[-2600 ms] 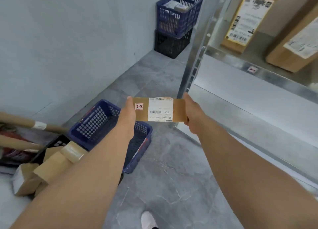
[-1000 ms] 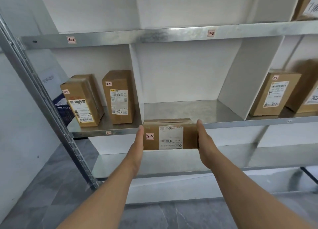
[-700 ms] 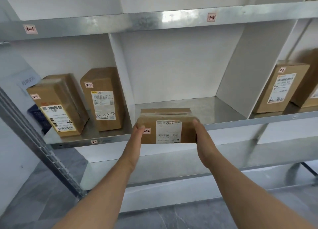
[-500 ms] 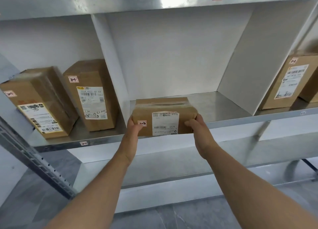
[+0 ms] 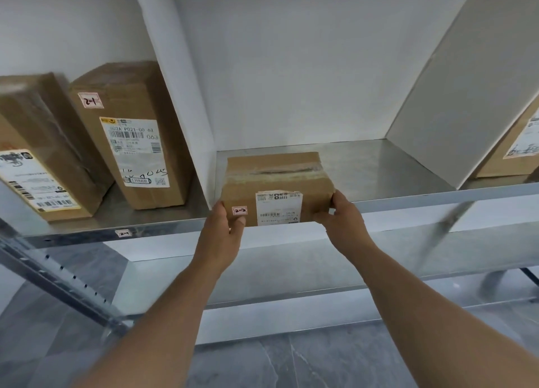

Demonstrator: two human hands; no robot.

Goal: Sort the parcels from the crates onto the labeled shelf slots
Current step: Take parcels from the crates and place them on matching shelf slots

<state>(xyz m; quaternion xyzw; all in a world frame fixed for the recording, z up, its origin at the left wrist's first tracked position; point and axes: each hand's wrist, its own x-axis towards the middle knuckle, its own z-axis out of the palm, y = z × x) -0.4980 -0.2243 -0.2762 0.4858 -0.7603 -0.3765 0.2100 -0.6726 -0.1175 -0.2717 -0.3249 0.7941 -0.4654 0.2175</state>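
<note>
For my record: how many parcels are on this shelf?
4. Left slot: far-left parcel, 2-1 parcel. Middle slot: 2-2 parcel, in left hand, right hand. Right edge: cut-off parcel; more may be hidden.

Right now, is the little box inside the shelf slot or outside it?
Mostly inside. The little box sits in the shelf's middle slot, front at the edge; the left hand and right hand grip its corners.

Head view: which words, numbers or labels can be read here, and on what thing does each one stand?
"2-2": sticker on the held parcel.
"8": its white label; the rest too small.
"2-1": sticker on the upright parcel.
"002A P021-00 63" and "063": that parcel's label.
"2-1": tag on the shelf edge.
Labels on the leftmost parcel and the right parcel: blurred.
</note>
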